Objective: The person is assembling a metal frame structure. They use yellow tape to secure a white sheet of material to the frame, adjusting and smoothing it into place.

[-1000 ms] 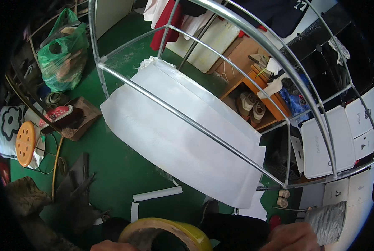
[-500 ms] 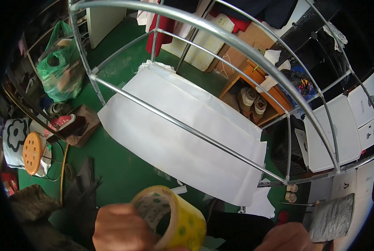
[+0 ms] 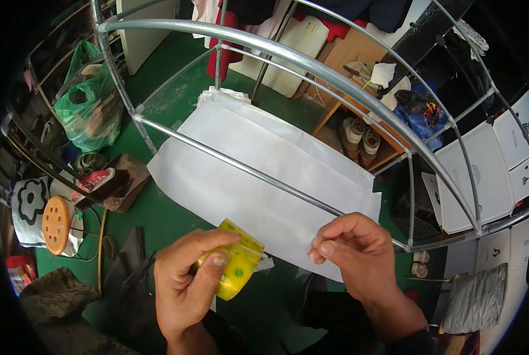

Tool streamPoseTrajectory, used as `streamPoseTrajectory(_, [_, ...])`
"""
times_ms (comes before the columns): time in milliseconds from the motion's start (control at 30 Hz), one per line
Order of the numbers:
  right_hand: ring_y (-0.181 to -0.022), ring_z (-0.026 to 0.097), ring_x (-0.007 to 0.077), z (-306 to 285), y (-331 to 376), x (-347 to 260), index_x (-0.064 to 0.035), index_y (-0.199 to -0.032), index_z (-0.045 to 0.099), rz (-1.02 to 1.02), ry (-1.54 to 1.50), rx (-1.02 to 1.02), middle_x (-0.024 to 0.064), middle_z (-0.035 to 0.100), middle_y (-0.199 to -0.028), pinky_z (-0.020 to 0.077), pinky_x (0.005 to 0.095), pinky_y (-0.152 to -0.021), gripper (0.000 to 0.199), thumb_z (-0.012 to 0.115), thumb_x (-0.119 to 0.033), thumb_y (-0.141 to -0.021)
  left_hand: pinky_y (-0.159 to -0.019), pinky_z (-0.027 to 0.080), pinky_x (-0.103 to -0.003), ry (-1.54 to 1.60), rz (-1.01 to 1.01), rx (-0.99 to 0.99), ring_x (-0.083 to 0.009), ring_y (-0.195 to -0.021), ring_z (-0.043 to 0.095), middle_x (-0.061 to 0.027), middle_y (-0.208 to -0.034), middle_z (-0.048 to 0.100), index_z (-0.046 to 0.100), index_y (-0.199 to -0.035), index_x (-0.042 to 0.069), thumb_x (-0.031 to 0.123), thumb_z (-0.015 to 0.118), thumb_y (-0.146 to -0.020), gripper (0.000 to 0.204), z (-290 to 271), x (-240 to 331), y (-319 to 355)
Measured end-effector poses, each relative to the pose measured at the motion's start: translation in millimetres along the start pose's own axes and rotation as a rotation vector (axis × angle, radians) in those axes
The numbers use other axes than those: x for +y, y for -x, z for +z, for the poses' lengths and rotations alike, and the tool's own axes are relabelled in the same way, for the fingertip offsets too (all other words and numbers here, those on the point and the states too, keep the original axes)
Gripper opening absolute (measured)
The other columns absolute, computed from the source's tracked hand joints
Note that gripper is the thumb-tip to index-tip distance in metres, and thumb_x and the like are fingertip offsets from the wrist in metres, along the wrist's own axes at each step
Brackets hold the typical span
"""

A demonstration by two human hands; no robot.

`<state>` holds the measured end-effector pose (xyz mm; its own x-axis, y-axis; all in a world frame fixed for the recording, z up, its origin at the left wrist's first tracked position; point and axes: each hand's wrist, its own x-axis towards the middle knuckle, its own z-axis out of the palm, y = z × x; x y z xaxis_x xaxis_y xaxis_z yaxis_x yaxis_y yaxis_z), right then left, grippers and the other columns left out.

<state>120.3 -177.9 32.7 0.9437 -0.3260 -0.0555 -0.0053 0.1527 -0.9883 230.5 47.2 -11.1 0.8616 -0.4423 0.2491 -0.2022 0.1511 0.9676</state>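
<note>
My left hand (image 3: pixel 178 284) is closed around a roll of yellow packing tape (image 3: pixel 239 275), thumb and forefinger pressing its near side. A pale, crumpled flap sticks out at the roll's right side. Across a gap to the right, my right hand (image 3: pixel 359 251) has its thumb and fingers drawn together in a pinch; whatever may lie between the tips is too small or clear to make out. Beyond both hands a large white sheet (image 3: pixel 258 154) lies low over the green floor, behind the bar of a curved metal tube frame (image 3: pixel 246 171).
The tube frame arches across the far side. To the left are a green plastic bag (image 3: pixel 90 112), an orange round stool seat (image 3: pixel 56 225) and an open carton (image 3: pixel 131 183). Shoes (image 3: pixel 359 139) sit in a wooden cabinet; white boxes (image 3: pixel 471 177) stand at the right.
Both hands have risen from the lower edge into fuller view. The tape roll has turned, so its hollow core no longer faces me, and it sits farther up. The view has shifted slightly.
</note>
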Motion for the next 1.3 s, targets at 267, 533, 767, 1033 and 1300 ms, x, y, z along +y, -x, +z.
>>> streamPoseTrajectory(267, [-0.106, 0.064, 0.0177, 15.9, -1.5, 2.8, -0.0001, -0.131, 0.056, -0.338, 0.411, -0.072, 0.0151, 0.059, -0.128, 0.0531, 0.0301, -0.089, 0.055, 0.079, 0.002, -0.081, -0.067, 0.047, -0.028, 0.029, -0.033, -0.144, -0.0183, -0.073, 0.061, -0.0152, -0.087, 0.068, 0.069, -0.114, -0.004, -0.001, 0.057, -0.091, 0.026, 10.8, -2.1, -6.7])
streamPoseTrajectory(533, [-0.105, 0.064, 0.0222, 27.0, -4.0, 8.9, 0.0020, -0.135, 0.054, -0.525, 0.754, -0.047, 0.0190, 0.058, -0.130, 0.0540, 0.0330, -0.090, 0.065, 0.082, -0.001, -0.076, -0.068, 0.050, -0.031, -0.033, 0.048, -0.176, -0.0261, -0.072, 0.063, -0.0166, -0.090, 0.069, 0.069, -0.115, -0.002, -0.003, 0.061, -0.088, 0.027, 27.1, -5.5, -7.5])
streamPoseTrajectory(767, [-0.100, 0.068, 0.0215, 19.2, -2.9, 12.0, 0.0046, -0.132, 0.055, -0.521, 0.717, 0.011, 0.0220, 0.059, -0.128, 0.0599, 0.0270, -0.077, 0.058, 0.069, 0.015, -0.076, -0.056, 0.040, -0.030, -0.086, 0.063, -0.161, -0.0177, -0.060, 0.056, -0.0111, -0.073, 0.062, 0.074, -0.102, -0.002, 0.002, 0.065, -0.086, 0.019, 35.4, 3.5, -6.0])
streamPoseTrajectory(1033, [-0.094, 0.072, 0.0233, 7.3, 21.3, -2.7, 0.0069, -0.130, 0.049, -0.442, 0.470, 0.044, 0.0237, 0.052, -0.127, 0.0612, 0.0305, -0.080, 0.059, 0.071, 0.018, -0.076, -0.044, 0.034, -0.031, -0.184, 0.257, -0.138, -0.0175, -0.045, 0.049, -0.0061, -0.058, 0.054, 0.078, -0.092, 0.001, 0.005, 0.074, -0.077, 0.016, 31.9, 17.4, -1.6])
streamPoseTrajectory(1300, [-0.072, 0.069, 0.0247, 16.0, 62.0, -29.2, 0.0021, -0.144, 0.040, -0.677, 0.137, -0.169, 0.0241, 0.046, -0.134, 0.0518, 0.0347, -0.054, 0.074, 0.078, 0.006, -0.081, -0.047, 0.043, -0.027, 0.047, 0.866, -0.109, -0.0125, -0.053, 0.059, -0.0041, -0.077, 0.069, 0.078, -0.088, 0.007, 0.011, 0.077, -0.059, 0.029, 37.4, 22.0, -8.2])
